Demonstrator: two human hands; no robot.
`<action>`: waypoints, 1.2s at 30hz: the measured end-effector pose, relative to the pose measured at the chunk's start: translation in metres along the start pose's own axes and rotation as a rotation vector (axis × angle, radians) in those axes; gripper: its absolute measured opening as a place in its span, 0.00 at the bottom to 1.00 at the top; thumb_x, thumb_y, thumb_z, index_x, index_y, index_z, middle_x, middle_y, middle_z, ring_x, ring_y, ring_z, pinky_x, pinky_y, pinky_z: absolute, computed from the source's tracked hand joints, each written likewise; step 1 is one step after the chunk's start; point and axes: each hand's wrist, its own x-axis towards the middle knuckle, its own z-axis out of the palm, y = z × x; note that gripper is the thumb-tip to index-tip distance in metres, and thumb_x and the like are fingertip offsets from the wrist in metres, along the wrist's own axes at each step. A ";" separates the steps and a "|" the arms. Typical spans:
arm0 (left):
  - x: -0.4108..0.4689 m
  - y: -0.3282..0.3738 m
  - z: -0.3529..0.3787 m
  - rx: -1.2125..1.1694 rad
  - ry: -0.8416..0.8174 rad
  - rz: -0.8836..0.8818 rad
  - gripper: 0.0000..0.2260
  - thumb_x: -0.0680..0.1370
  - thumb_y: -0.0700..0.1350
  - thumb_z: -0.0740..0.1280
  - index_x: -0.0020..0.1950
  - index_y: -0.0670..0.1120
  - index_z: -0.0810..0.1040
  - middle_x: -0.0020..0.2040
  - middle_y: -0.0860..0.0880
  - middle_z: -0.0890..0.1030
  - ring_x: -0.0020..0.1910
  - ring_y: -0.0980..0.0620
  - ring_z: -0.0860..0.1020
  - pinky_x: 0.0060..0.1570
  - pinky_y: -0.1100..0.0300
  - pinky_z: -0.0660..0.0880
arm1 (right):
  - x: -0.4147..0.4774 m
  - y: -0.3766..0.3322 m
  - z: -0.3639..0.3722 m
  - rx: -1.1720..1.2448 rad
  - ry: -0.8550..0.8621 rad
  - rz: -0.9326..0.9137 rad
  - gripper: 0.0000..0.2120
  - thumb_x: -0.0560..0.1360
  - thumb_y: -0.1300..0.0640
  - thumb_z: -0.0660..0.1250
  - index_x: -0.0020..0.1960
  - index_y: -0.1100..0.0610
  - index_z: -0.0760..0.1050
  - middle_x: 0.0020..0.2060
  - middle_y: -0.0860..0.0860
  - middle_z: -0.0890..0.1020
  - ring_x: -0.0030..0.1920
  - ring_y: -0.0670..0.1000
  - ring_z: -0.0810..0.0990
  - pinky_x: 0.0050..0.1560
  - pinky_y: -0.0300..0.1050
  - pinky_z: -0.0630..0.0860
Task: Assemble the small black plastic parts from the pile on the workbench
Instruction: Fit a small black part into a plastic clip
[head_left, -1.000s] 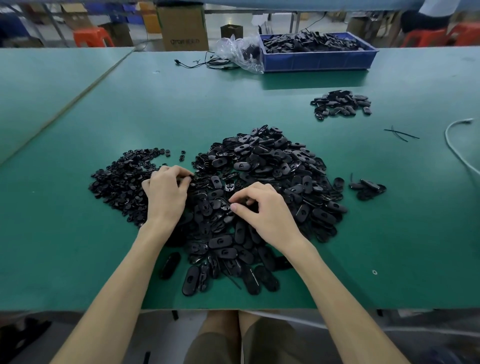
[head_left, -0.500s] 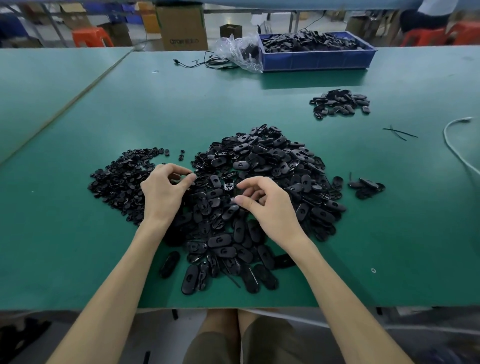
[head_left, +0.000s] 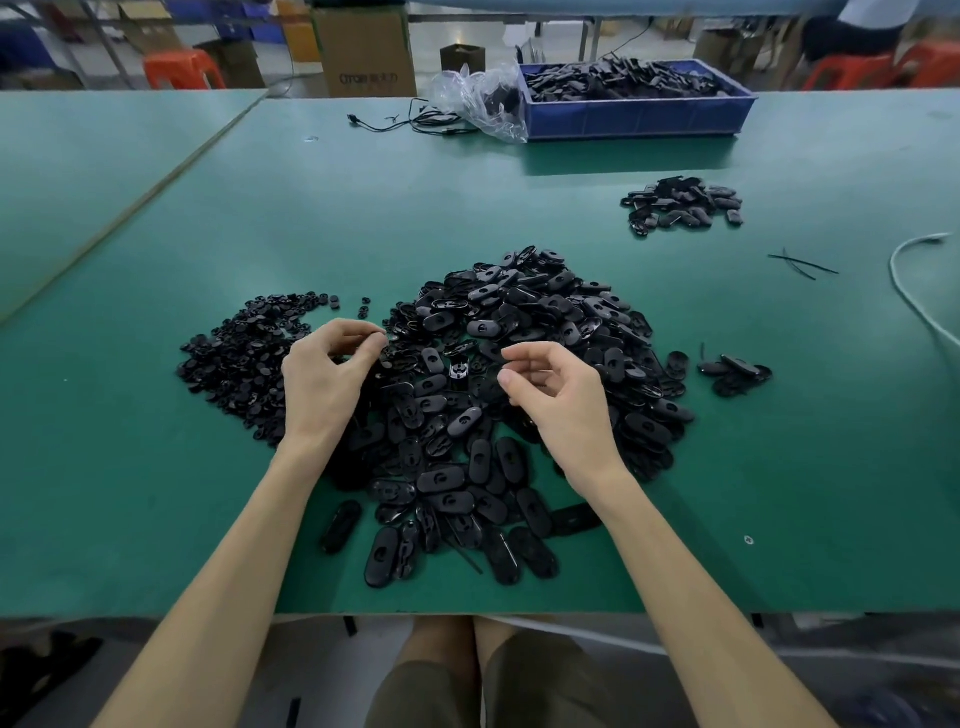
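Your left hand (head_left: 324, 374) curls between the small round pieces (head_left: 234, 353) and the big pile of oval shells (head_left: 519, 322); whether it pinches one I cannot tell; your right hand (head_left: 556, 400) hangs loosely curled, empty, above that pile; judging by the small far heap (head_left: 680, 205), most remains.

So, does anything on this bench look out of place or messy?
A small pale ring lies alone on the bench right of the big pile, and a few thin black strips lie loose farther back. Nothing looks spilled or broken.
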 end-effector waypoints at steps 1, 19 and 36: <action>0.000 0.000 0.000 -0.018 0.002 -0.005 0.04 0.78 0.44 0.74 0.52 0.46 0.86 0.46 0.51 0.87 0.48 0.54 0.85 0.54 0.60 0.81 | 0.000 0.000 0.000 0.005 0.003 0.002 0.08 0.78 0.64 0.74 0.56 0.55 0.83 0.48 0.51 0.86 0.50 0.52 0.84 0.57 0.52 0.83; -0.001 0.004 0.005 0.099 0.050 0.144 0.07 0.82 0.44 0.70 0.57 0.49 0.86 0.51 0.52 0.84 0.46 0.59 0.79 0.49 0.70 0.73 | -0.002 -0.002 0.000 0.048 0.036 0.013 0.06 0.79 0.62 0.72 0.55 0.54 0.83 0.45 0.48 0.86 0.43 0.48 0.87 0.49 0.38 0.81; -0.003 0.013 -0.004 -0.038 0.115 0.065 0.03 0.81 0.44 0.71 0.55 0.49 0.83 0.48 0.53 0.84 0.46 0.53 0.82 0.50 0.61 0.80 | -0.002 -0.004 0.002 0.083 0.054 -0.025 0.13 0.82 0.65 0.69 0.53 0.47 0.85 0.57 0.55 0.85 0.48 0.47 0.88 0.52 0.38 0.81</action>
